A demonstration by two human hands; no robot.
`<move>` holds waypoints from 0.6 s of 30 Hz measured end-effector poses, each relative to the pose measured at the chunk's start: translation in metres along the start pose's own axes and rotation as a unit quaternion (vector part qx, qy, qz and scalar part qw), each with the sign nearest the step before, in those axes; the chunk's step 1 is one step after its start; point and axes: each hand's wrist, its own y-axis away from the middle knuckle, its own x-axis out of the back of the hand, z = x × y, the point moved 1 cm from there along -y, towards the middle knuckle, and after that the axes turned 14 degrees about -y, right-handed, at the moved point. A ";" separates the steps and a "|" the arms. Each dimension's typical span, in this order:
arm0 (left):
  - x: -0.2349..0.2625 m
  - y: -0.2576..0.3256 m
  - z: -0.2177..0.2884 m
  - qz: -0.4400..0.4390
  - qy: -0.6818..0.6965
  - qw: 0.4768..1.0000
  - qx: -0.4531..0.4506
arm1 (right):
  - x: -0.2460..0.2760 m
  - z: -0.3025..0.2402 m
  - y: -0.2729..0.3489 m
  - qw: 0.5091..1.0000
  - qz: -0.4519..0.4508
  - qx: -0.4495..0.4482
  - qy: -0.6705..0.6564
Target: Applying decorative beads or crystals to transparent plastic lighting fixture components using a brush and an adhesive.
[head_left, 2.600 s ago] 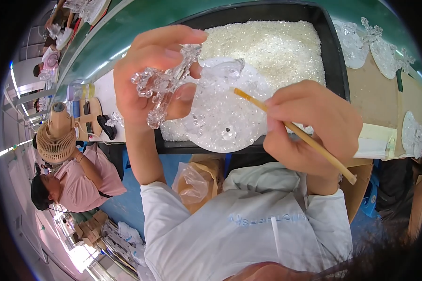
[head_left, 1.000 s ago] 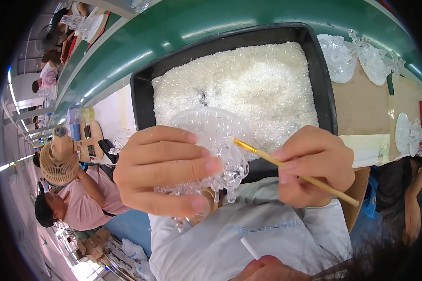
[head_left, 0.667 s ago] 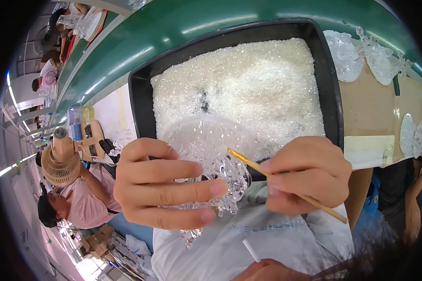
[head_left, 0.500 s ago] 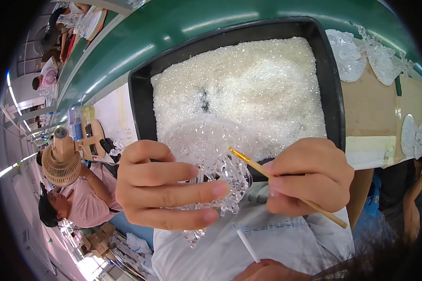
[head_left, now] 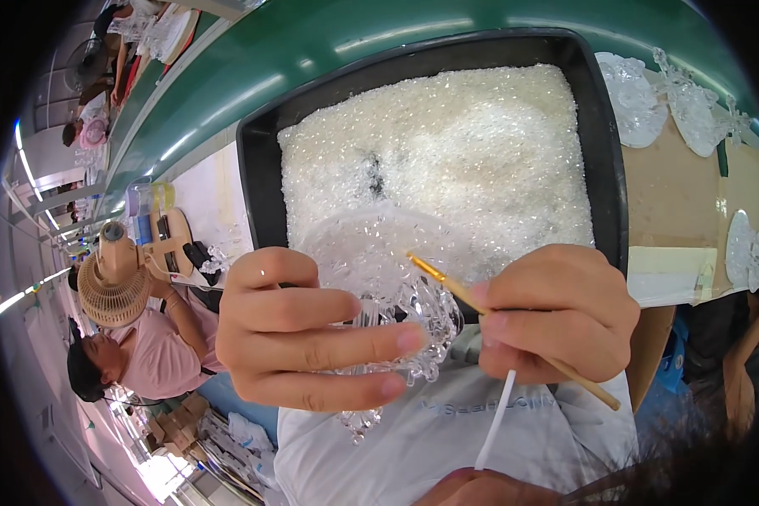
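Observation:
My left hand (head_left: 312, 337) is wrapped round a clear plastic ornament (head_left: 430, 320) with a round, frosted base (head_left: 371, 240) that carries small glittering flakes. Part of the ornament is hidden behind my fingers. Between the thumb and fingers of my right hand (head_left: 557, 312) is a thin wooden paintbrush (head_left: 455, 291). Its gold-coloured ferrule and tip point to the upper left, over the lower part of the round base; whether the tip touches it I cannot tell. Beyond both hands lies a black tray (head_left: 261, 185) filled with shiny clear flakes (head_left: 447, 143), with a small dark bare spot at its left.
More clear ornaments (head_left: 632, 97) lie on brown board (head_left: 666, 194) at the right. A beige fan (head_left: 114, 282) stands at the left, near a person in pink (head_left: 169, 354). Behind the tray runs a green surface (head_left: 312, 63). A white stick (head_left: 496, 422) shows below my right hand.
The white stick has swung upright and to the right, up to my right hand. The brush tip has shifted slightly up and left against the ornament. Both hands keep their grips.

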 end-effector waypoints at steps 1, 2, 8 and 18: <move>0.000 0.000 -0.001 -0.004 0.003 1.000 -0.004 | -0.001 0.001 0.000 1.000 -0.004 0.004 -0.006; 0.000 -0.001 -0.001 -0.007 0.005 1.000 -0.009 | -0.002 0.001 0.000 1.000 -0.007 0.008 -0.011; 0.001 -0.002 -0.010 -0.024 0.036 0.999 -0.017 | 0.001 0.004 0.003 1.000 -0.004 0.011 0.017; 0.008 0.016 -0.037 0.025 0.114 0.992 -0.049 | -0.003 0.000 0.007 0.997 0.066 -0.001 -0.033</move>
